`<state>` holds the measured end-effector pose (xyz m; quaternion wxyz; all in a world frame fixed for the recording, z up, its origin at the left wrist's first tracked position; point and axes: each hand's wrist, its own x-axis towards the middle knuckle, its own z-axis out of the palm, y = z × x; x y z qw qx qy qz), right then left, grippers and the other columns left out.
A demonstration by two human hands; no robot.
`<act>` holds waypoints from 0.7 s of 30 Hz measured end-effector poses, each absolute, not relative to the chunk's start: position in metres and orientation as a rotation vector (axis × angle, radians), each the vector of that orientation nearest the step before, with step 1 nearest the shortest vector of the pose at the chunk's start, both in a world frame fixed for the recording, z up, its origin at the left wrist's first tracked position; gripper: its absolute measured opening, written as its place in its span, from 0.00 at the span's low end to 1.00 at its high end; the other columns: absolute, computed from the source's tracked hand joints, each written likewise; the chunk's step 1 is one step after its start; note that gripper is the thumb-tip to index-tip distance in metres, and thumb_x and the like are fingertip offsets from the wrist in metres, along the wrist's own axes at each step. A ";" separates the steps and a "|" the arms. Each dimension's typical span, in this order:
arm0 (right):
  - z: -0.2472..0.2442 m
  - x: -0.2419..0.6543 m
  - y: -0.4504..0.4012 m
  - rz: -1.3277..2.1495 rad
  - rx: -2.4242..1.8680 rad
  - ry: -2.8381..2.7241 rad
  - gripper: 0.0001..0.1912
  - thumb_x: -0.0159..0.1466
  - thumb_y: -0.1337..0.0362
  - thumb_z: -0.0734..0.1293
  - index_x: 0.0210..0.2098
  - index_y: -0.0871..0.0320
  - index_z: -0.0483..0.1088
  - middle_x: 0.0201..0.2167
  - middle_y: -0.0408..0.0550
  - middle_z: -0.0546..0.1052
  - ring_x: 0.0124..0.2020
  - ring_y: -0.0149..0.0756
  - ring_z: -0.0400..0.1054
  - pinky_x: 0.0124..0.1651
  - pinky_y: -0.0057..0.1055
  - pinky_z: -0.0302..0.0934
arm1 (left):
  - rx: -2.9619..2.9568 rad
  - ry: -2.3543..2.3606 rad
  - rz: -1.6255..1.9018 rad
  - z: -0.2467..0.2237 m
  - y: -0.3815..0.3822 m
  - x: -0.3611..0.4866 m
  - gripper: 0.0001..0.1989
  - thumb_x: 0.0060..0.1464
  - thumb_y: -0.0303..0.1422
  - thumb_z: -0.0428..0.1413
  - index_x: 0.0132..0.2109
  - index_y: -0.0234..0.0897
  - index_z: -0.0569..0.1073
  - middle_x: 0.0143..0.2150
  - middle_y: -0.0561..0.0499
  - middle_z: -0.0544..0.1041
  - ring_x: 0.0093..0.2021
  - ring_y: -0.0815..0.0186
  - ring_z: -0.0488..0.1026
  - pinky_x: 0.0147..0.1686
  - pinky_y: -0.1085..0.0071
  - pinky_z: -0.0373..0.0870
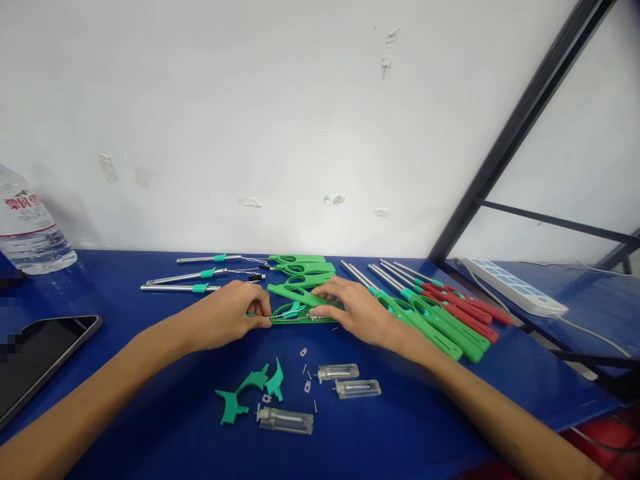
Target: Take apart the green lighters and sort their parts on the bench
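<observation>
- While the left hand (245,315) curls its fingers in, its thumb and forefinger come close together at the left end of an open, slim green plastic handle shell (281,322); I cannot tell what, if anything, sits in that pinch.
- Partly open, the right hand (355,312) lies over the shell's right end, thumb and fingers apart; whether it grips anything there is unclear.
- Shell's place: on the glossy blue tabletop (175,427), between both hands, with a curved teal plastic trigger inside.
- Just behind it, another green plastic handle piece (295,295) lies slanted, near the right fingers, and further green plastic handles (306,269) line up beyond.
- Left of these: three silver metal tubes with teal collars (173,288).
- Nearer the person: loose teal plastic triggers (230,407), three clear rectangular plastic tanks (287,421), small pale pink clips (307,386) and thin metal screws (315,406).
- To the right: green plastic stick lighters (425,331) beside red plastic stick lighters (463,308), tubes pointing away.
</observation>
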<state>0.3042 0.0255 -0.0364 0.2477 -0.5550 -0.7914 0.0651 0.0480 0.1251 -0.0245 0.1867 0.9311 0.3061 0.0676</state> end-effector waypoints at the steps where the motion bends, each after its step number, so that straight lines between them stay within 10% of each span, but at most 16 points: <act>1: -0.035 0.304 0.025 0.167 -1.512 -2.159 0.16 0.69 0.52 0.66 0.51 0.55 0.73 0.45 0.49 0.77 0.45 0.40 0.73 0.47 0.38 0.67 | 2.620 0.860 0.194 -0.025 0.125 0.048 0.09 0.57 0.42 0.57 0.35 0.43 0.77 0.32 0.53 0.76 0.33 0.62 0.73 0.31 0.69 0.64; 21: -0.014 0.312 0.020 -0.015 -1.600 -2.077 0.18 0.75 0.58 0.54 0.40 0.56 0.73 0.30 0.44 0.75 0.31 0.35 0.67 0.37 0.34 0.56 | 2.613 0.829 0.207 -0.025 0.125 0.047 0.09 0.57 0.42 0.57 0.34 0.43 0.76 0.32 0.53 0.76 0.34 0.62 0.73 0.32 0.69 0.64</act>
